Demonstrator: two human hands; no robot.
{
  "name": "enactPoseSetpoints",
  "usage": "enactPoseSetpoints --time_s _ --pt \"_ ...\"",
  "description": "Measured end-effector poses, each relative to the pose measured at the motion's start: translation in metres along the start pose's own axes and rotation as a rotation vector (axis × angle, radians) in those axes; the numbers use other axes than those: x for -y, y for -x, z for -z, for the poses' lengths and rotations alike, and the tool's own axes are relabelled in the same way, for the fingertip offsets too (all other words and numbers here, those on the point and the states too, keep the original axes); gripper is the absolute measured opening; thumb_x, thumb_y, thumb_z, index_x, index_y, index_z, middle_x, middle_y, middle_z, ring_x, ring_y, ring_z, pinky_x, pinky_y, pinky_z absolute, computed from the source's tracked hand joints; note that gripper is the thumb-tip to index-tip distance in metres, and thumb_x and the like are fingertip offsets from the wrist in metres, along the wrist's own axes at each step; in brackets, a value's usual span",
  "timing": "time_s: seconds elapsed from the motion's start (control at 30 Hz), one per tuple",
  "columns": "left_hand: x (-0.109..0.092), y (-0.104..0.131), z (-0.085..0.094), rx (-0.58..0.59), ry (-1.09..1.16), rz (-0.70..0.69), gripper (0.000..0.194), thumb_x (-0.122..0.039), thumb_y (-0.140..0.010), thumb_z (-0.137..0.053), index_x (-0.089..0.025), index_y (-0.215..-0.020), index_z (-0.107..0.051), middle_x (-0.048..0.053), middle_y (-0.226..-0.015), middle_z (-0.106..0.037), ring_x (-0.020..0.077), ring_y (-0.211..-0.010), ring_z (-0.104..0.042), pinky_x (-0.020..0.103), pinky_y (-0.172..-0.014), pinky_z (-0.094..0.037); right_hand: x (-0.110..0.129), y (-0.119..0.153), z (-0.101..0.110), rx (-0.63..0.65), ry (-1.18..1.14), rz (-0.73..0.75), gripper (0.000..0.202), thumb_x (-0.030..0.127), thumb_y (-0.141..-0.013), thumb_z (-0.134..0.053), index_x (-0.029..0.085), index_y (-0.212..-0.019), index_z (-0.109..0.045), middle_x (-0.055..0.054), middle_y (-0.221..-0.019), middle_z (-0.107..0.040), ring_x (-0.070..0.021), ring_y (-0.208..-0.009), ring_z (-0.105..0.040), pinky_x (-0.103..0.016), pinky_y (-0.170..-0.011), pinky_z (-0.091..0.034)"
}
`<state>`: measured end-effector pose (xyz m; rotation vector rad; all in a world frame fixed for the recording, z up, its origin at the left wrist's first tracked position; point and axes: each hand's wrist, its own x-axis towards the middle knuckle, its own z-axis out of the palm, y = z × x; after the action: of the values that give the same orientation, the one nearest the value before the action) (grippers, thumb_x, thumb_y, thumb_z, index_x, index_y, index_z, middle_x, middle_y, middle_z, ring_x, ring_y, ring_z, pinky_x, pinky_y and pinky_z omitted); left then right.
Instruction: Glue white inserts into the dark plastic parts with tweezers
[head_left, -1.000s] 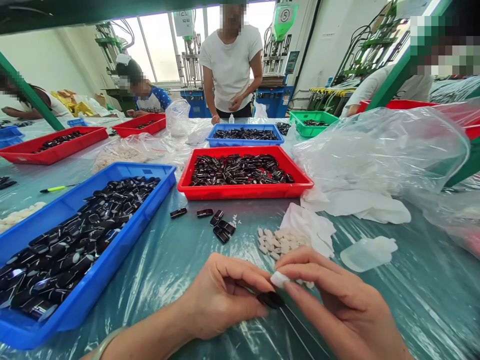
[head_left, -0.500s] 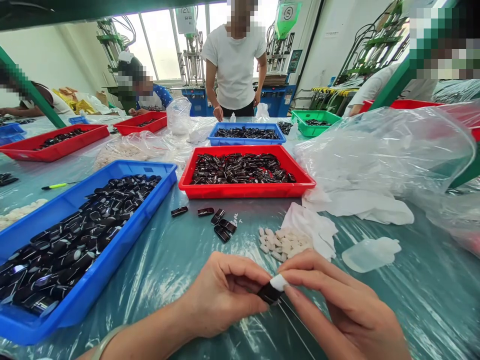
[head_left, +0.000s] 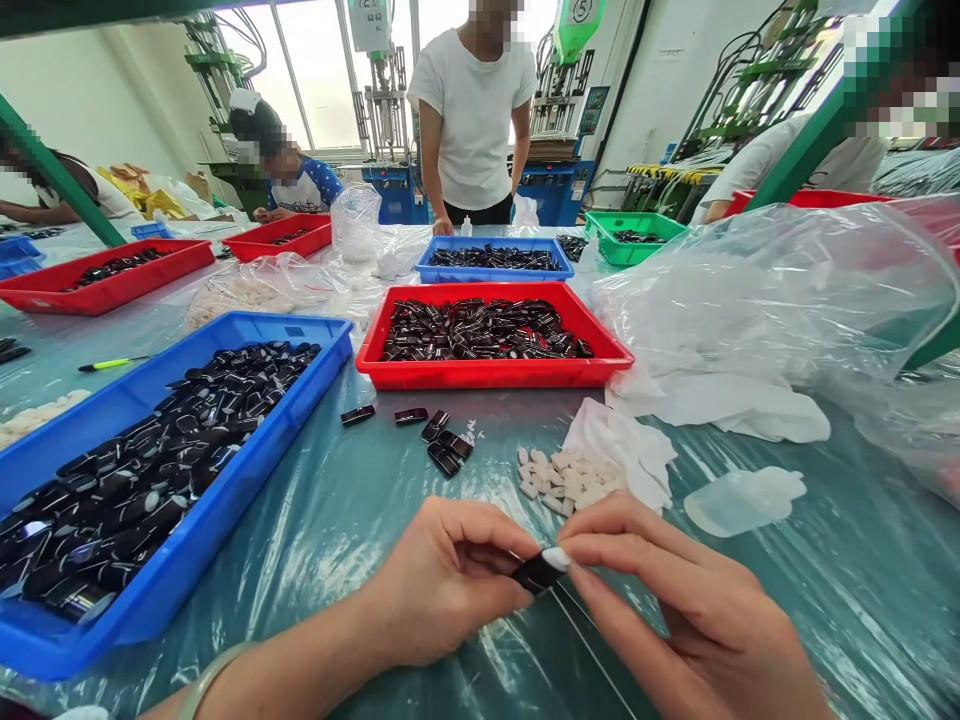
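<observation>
My left hand (head_left: 457,585) pinches a small glossy black piece (head_left: 536,573) between thumb and fingers, low in the middle of the head view. At its right end sits a small white piece (head_left: 556,558), gripped by the fingertips of my right hand (head_left: 667,590). The white piece touches the black one; how deep it goes in is hidden by the fingers. Just beyond my hands lies a pile of small whitish pieces (head_left: 559,478) beside a crumpled white cloth (head_left: 626,445). Several loose black pieces (head_left: 444,455) rest on the table to the left of that pile.
A long blue tray (head_left: 247,470) of black pieces stands at left. Ahead is a red tray (head_left: 495,376), likewise filled. To the right lie a translucent bottle (head_left: 742,502) and large plastic bags (head_left: 750,290). A person (head_left: 476,120) stands across the table; others sit farther off.
Less of the white piece shows at the end of the black piece now. Both hands stay almost in place, and the camera view has shifted slightly.
</observation>
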<state>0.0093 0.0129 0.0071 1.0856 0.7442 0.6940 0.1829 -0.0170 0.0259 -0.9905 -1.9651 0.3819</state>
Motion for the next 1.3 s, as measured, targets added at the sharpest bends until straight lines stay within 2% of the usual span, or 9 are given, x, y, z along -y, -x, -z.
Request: enactPoseSetpoints --time_s 0.17,0.33,0.53,0.8,0.97,1.03,1.13,1.27,1.3 --pt "-0.001 0.001 0.0 0.004 -0.001 -0.003 0.019 -0.003 -0.06 -0.065 -0.012 -0.076 -0.071 0.006 -0.079 -0.065 0.0148 -0.074 -0.061 0.024 -0.069 -0.047 -0.002 0.002 -0.003 0.035 -0.016 -0.019 0.018 0.006 -0.081 -0.05 0.02 -0.087 -0.06 -0.004 -0.077 -0.06 -0.0126 -0.069 -0.06 -0.022 -0.057 -0.051" --pt "-0.002 0.0 0.0 -0.008 -0.003 0.012 0.018 -0.005 -0.06 -0.067 -0.011 -0.076 -0.07 0.006 -0.079 -0.064 0.0142 -0.072 -0.059 0.024 -0.067 -0.046 -0.002 0.005 -0.003 -0.015 0.012 -0.039 0.02 0.007 -0.079 -0.053 0.02 -0.094 -0.056 -0.005 -0.085 -0.06 -0.0131 -0.076 -0.06 -0.022 -0.063 -0.051" --pt "-0.002 0.0 0.0 0.009 0.009 0.0 0.019 -0.005 -0.06 -0.067 -0.013 -0.077 -0.07 0.004 -0.079 -0.063 0.0122 -0.071 -0.058 0.022 -0.065 -0.045 -0.001 0.003 -0.005 0.065 -0.022 -0.021 0.016 0.006 -0.078 -0.052 0.019 -0.086 -0.056 -0.004 -0.083 -0.058 -0.0119 -0.074 -0.06 -0.021 -0.063 -0.051" --pt "0.004 -0.002 -0.001 -0.007 -0.028 -0.004 0.02 -0.003 -0.059 -0.065 -0.013 -0.077 -0.07 0.004 -0.079 -0.063 0.0128 -0.071 -0.059 0.022 -0.065 -0.045 -0.002 0.006 -0.007 0.083 -0.078 -0.172 0.009 0.012 -0.08 -0.053 0.02 -0.076 -0.056 -0.003 -0.081 -0.059 -0.0125 -0.072 -0.06 -0.021 -0.062 -0.051" --pt "0.003 -0.002 -0.001 -0.025 0.012 0.032 0.018 -0.005 -0.058 -0.066 -0.012 -0.075 -0.068 0.003 -0.077 -0.065 0.0137 -0.072 -0.061 0.022 -0.065 -0.045 -0.001 0.004 -0.006 0.085 -0.065 -0.17 0.009 0.014 -0.08 -0.052 0.02 -0.081 -0.059 -0.004 -0.083 -0.062 -0.0131 -0.071 -0.061 -0.022 -0.06 -0.051" --pt "0.001 -0.003 -0.001 -0.028 0.013 0.053 0.017 -0.006 -0.058 -0.067 -0.012 -0.074 -0.067 0.003 -0.074 -0.066 0.0138 -0.071 -0.062 0.022 -0.065 -0.045 -0.002 0.003 -0.003 0.024 -0.003 -0.126 0.013 0.014 -0.08 -0.054 0.021 -0.088 -0.06 -0.004 -0.088 -0.062 -0.0133 -0.073 -0.061 -0.022 -0.06 -0.051" --pt "-0.001 -0.003 0.0 -0.054 0.032 0.088 0.017 -0.009 -0.057 -0.07 -0.012 -0.074 -0.067 0.004 -0.071 -0.068 0.0144 -0.069 -0.063 0.022 -0.065 -0.046 -0.002 0.003 0.009 -0.143 0.133 -0.094 0.024 0.014 -0.08 -0.056 0.024 -0.102 -0.057 -0.005 -0.099 -0.059 -0.0159 -0.084 -0.059 -0.027 -0.07 -0.05" --pt "-0.005 -0.002 0.002 -0.094 0.061 0.119 0.022 -0.011 -0.055 -0.073 -0.011 -0.077 -0.067 0.006 -0.072 -0.07 0.0154 -0.07 -0.065 0.023 -0.066 -0.047 -0.012 0.014 0.04 -0.578 0.276 -0.181 0.044 0.023 -0.074 -0.066 0.024 -0.116 -0.053 -0.009 -0.113 -0.053 -0.0236 -0.098 -0.054 -0.038 -0.081 -0.046" --pt "-0.006 -0.002 0.002 -0.1 0.07 0.117 0.023 -0.012 -0.055 -0.074 -0.01 -0.077 -0.067 0.007 -0.071 -0.07 0.0158 -0.07 -0.065 0.023 -0.066 -0.047 -0.019 0.019 0.048 -0.662 0.34 -0.253 0.052 0.027 -0.07 -0.07 0.023 -0.118 -0.052 -0.012 -0.117 -0.051 -0.0264 -0.1 -0.054 -0.041 -0.083 -0.046"
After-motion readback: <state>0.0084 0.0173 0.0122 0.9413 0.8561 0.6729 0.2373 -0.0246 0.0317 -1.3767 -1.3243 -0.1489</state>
